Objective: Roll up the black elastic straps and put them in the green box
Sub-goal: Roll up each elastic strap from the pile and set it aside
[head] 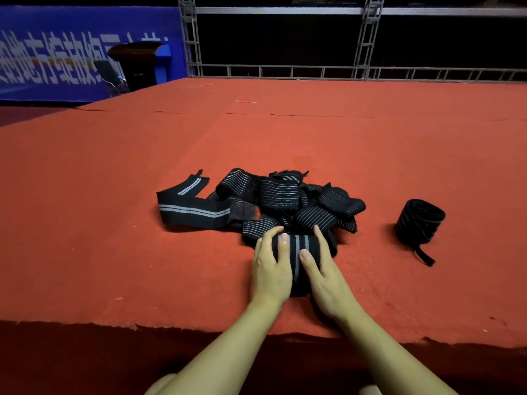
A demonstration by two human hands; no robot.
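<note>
Strap roll [298, 252], left hand [271, 269], right hand [325, 277] gripping

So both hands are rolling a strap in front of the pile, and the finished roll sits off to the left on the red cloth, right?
Not quite. The finished roll sits off to the right, as the head view shows. Both the left hand and right hand do hold a strap in front of the pile on the red cloth.

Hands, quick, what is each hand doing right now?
Left hand: grips the left end of the striped strap roll.
Right hand: grips the right end of the same roll.
</note>
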